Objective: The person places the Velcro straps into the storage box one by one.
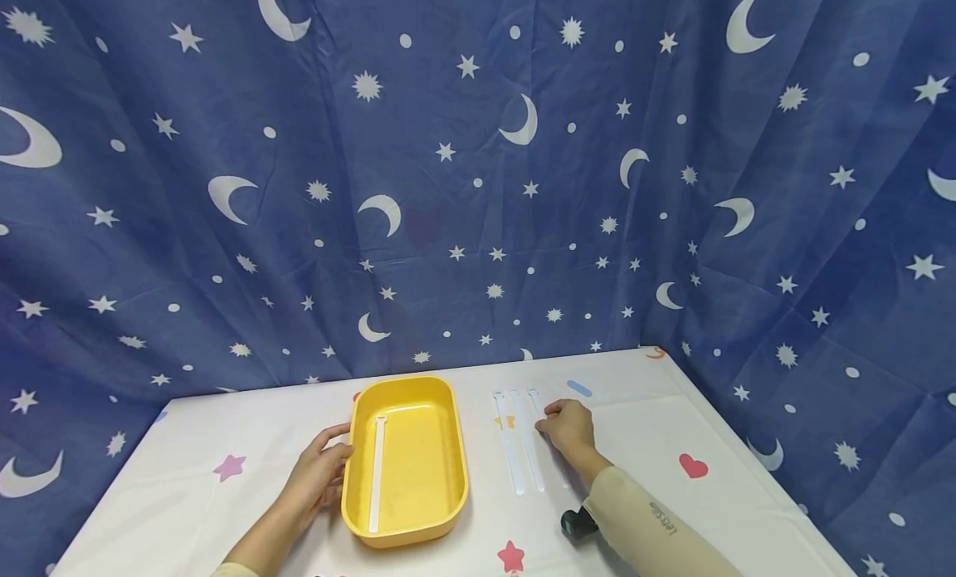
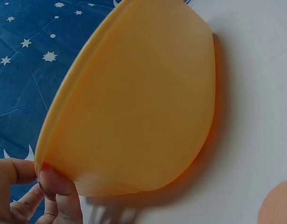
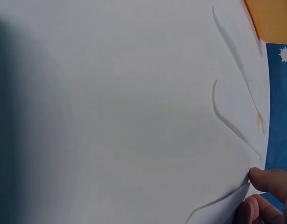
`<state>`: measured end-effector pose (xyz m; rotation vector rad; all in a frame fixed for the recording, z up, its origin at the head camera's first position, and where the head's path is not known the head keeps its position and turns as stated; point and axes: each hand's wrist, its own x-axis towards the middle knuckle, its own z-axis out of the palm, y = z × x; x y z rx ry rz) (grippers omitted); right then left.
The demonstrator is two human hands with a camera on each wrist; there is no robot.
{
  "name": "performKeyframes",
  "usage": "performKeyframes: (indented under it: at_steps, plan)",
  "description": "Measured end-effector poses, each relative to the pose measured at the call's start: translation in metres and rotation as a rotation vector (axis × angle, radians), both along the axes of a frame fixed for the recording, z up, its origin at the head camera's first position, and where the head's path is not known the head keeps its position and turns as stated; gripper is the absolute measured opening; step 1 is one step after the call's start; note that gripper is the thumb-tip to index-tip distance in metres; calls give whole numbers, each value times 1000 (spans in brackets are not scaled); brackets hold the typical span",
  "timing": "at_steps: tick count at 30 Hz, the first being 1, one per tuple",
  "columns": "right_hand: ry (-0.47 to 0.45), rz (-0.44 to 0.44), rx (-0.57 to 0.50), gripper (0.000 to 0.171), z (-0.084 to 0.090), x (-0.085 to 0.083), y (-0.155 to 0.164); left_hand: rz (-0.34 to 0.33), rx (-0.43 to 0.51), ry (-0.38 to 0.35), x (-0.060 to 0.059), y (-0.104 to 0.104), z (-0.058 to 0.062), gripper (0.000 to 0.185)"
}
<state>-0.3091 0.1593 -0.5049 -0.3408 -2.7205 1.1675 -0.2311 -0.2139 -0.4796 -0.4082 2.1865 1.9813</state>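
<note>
Your left hand (image 1: pixel 317 477) is gripping the near left rim of the yellow oval tray (image 1: pixel 441 411), thumb over the top edge and fingers curled against the outer wall, as the left wrist view shows, where your fingertips (image 2: pixel 57 186) are pinching the tray (image 2: pixel 134 107) at its rim. The tray is sitting flat on the white tablecloth (image 1: pixel 657 427), left of centre, and one white cable tie (image 1: pixel 377 473) is lying lengthwise inside it along its left side.

Your right hand (image 1: pixel 569 427) is resting just right of the tray, its curled fingers pinching the far end of the rightmost of three white cable ties (image 1: pixel 534 398). The other two ties (image 1: pixel 519 452) are lying side by side between that hand and the tray, apart from both. In the right wrist view your fingertips (image 3: pixel 269 179) are pressing on the head of the nearest tie (image 3: pixel 222 200), with the two others (image 3: pixel 236 121) lying beyond it.

The cloth is printed with small coloured shapes: a red heart (image 1: pixel 693 466), a pink star (image 1: pixel 229 466), a red star (image 1: pixel 511 556). A blue curtain with moons and stars (image 1: pixel 478 170) is hanging behind the table.
</note>
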Motion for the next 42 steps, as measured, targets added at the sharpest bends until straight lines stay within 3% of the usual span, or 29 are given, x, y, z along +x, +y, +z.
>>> performKeyframes:
  at_steps: [42]
  plan:
    - [19,-17,-17,12,1,3,5,-13,35,17,-2,0,-2,53]
